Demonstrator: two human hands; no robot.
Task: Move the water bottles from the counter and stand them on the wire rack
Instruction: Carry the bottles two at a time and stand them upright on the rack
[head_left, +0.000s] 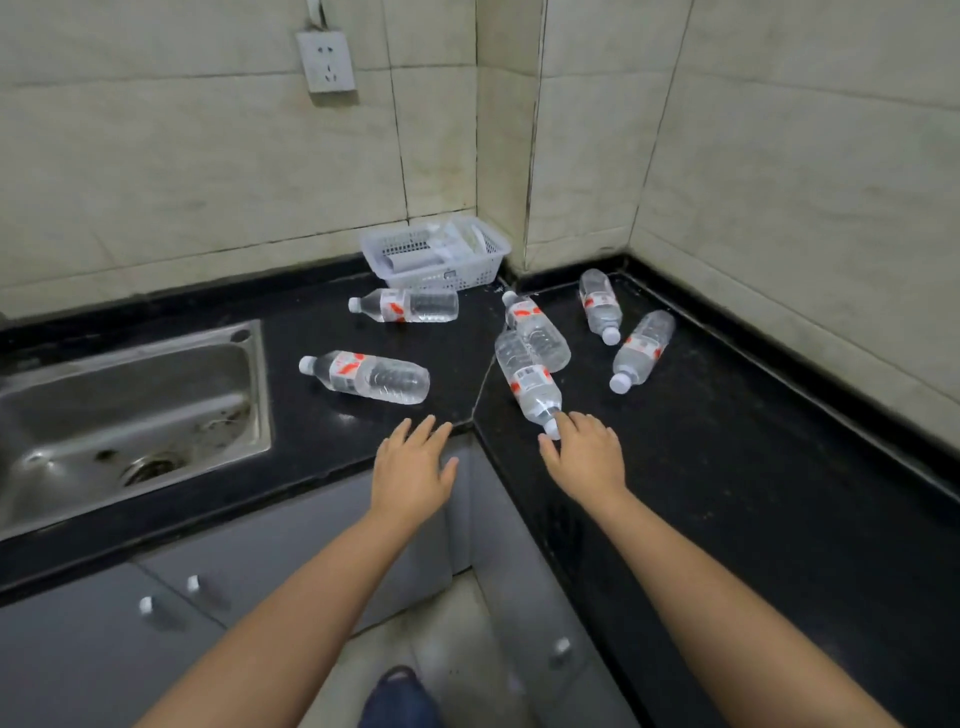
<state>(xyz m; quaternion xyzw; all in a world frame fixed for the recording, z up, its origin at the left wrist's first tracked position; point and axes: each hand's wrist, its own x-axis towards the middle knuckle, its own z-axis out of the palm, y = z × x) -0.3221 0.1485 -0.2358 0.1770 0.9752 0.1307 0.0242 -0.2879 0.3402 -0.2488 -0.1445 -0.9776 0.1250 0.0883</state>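
Note:
Several clear water bottles with red-and-white labels lie on their sides on the black counter (727, 467). One bottle (527, 382) points its cap toward me, and the fingertips of my right hand (587, 457) touch its cap end without gripping it. Behind it lies another bottle (537, 330). Two more bottles (600, 304) (641, 351) rest near the right wall. On the left part lie a bottle (371, 376) and a further one (410, 305). My left hand (413, 470) hovers open over the counter's inner corner, holding nothing. No wire rack is in view.
A steel sink (130, 415) is set into the counter at the left. A white plastic basket (436, 254) with packets stands in the back corner. Tiled walls close in the counter behind and at the right. A wall socket (326, 61) is above. Grey cabinets (156, 623) are below.

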